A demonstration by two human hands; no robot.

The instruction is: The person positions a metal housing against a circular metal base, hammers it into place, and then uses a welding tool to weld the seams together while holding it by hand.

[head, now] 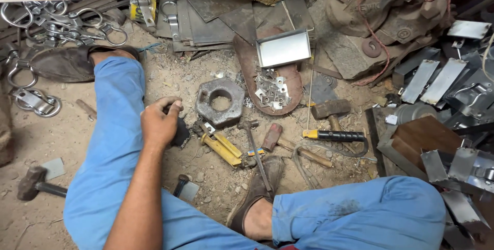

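My left hand (160, 122) reaches forward over my left leg in blue trousers (116, 142) and is closed around a small dark object (181, 132) just above the sandy ground. A grey hexagonal metal block (220, 101) with a round hole lies just right of the hand. A yellow-handled tool (225, 148) lies below the block. My right hand is out of the frame. My right foot in a brown shoe (257, 191) rests near a slim hammer (256, 149).
A brown sandal (256, 59) carries small metal plates and a shiny metal tray (283, 47). Hammers (329, 109) and a yellow-and-black screwdriver (332, 136) lie to the right. Bent metal sheets (437, 77) crowd the right side; steel rings (51, 23) and another hammer (32, 183) lie left.
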